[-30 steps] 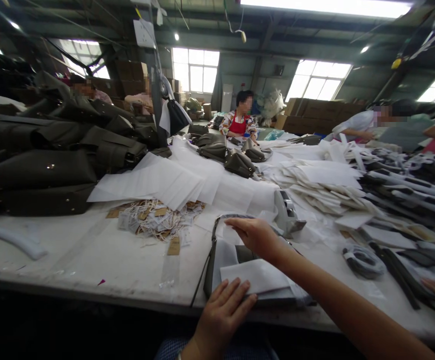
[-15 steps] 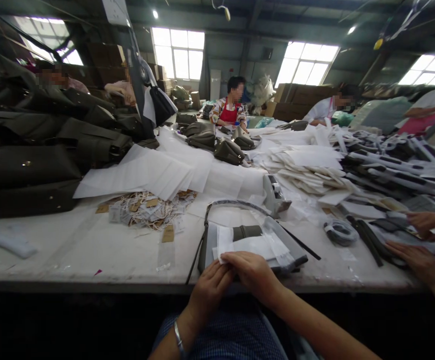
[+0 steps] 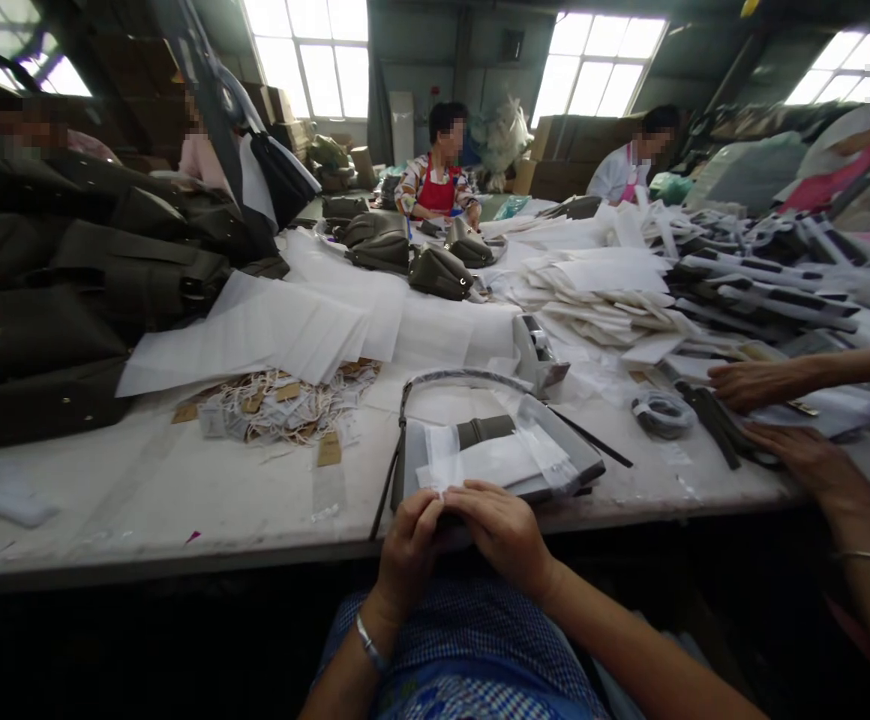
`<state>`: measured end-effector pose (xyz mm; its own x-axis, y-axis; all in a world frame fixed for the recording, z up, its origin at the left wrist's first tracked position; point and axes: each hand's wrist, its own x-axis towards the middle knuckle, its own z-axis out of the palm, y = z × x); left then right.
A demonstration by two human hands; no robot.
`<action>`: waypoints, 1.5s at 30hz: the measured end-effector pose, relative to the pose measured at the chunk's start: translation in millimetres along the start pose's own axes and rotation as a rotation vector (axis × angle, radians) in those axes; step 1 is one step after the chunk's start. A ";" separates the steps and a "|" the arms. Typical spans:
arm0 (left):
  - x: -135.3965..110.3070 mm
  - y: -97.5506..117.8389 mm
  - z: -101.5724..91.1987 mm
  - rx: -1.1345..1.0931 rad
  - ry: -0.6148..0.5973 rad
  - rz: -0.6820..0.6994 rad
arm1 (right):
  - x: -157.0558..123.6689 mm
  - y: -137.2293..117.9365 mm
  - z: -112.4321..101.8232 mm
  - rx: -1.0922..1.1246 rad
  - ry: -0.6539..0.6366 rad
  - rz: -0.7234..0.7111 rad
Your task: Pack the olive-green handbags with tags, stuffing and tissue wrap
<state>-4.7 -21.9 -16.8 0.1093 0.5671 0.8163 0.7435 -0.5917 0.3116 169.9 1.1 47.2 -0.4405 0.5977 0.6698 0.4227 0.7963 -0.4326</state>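
Note:
A dark olive handbag (image 3: 487, 432) lies at the table's front edge, partly covered by white wrapping sheets. Its strap (image 3: 472, 377), sheathed in clear plastic, arches behind it. A white strip of wrapping paper (image 3: 445, 455) runs over the bag towards me. At the strip's near end, my left hand (image 3: 409, 545) is closed in a pinch. Beside it my right hand (image 3: 506, 535) has its fingers pressed together on the same strip, the fingertips of both hands nearly touching. The bag's near side is partly hidden behind my hands.
Hang tags with strings (image 3: 277, 405) lie in a heap to the left, before white paper sheets (image 3: 255, 325). Dark bags (image 3: 30, 345) are piled at far left. A coiled strap (image 3: 661, 413) lies right of the bag. A co-worker's hands (image 3: 787, 430) work at the right.
The view has tilted down and shifted slightly. My hands stay together at the strip's near end, the left fingers more curled. The co-worker's upper hand at the right has moved left.

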 end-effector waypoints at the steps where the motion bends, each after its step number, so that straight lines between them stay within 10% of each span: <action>1: 1.3 0.4 -0.6 -0.001 0.003 -0.019 | -2.0 -1.5 0.0 -0.007 -0.017 -0.020; 8: 12.4 4.8 -6.7 -0.005 -0.195 0.078 | 0.5 -11.8 -18.5 0.052 -0.178 -0.079; 13: 12.0 6.5 -7.8 0.040 -0.245 0.114 | 45.0 28.9 -38.7 -0.115 -0.206 0.103; 21: 5.4 3.2 -2.4 0.082 -0.229 0.143 | 102.3 91.0 -11.4 -0.377 -0.837 0.260; 34: 8.6 -8.2 0.0 0.148 -0.198 0.172 | 121.8 75.3 40.5 -0.417 -0.856 0.185; 45: 10.1 -16.3 -5.2 0.124 -0.238 0.198 | 82.0 59.7 19.7 -0.366 -0.670 0.102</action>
<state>-19.1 -9.5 -11.0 0.3998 0.5751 0.7137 0.7654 -0.6379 0.0852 143.4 99.6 64.4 -0.7215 0.6880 0.0781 0.6707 0.7224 -0.1678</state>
